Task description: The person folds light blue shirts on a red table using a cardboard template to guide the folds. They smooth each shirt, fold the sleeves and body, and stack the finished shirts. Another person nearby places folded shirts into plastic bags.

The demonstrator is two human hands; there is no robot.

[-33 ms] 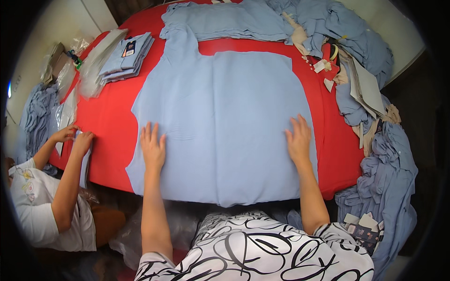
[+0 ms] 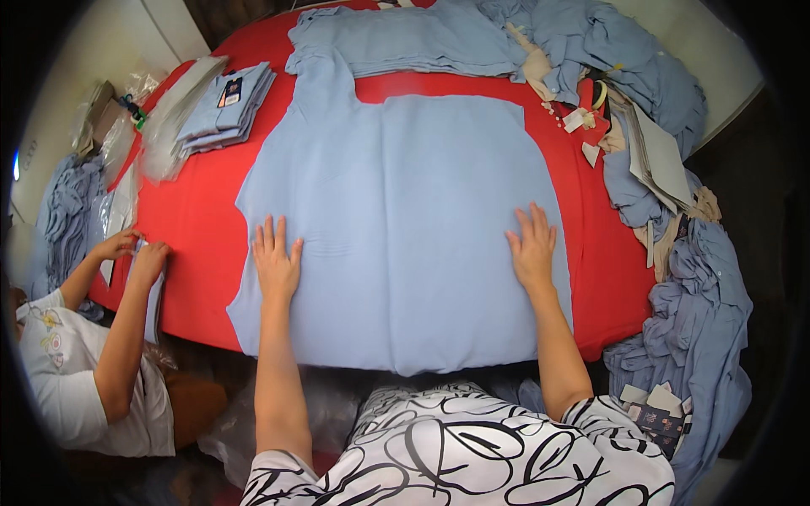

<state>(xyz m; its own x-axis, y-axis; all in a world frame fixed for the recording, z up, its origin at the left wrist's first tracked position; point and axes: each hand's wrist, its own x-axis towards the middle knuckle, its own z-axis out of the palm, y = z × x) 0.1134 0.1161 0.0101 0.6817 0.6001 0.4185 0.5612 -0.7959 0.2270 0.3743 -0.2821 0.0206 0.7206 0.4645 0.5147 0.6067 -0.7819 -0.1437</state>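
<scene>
A light blue shirt lies spread on the red-covered table, its near edge along the table's front. One sleeve stretches away from me at the far left of the shirt, and a crease runs down the middle. My left hand rests flat near the shirt's left edge, fingers stretched out. Close to its right edge lies my right hand, palm down with fingers spread. Neither hand grips the cloth.
Folded blue shirts with a dark tag sit at the far left beside clear plastic bags. More shirts are stacked at the back. Heaped shirts and white boards line the right. A co-worker's hands work at left.
My right hand has shifted very slightly to the left on the shirt. My left hand has moved only a touch. The shirt lies as before.
</scene>
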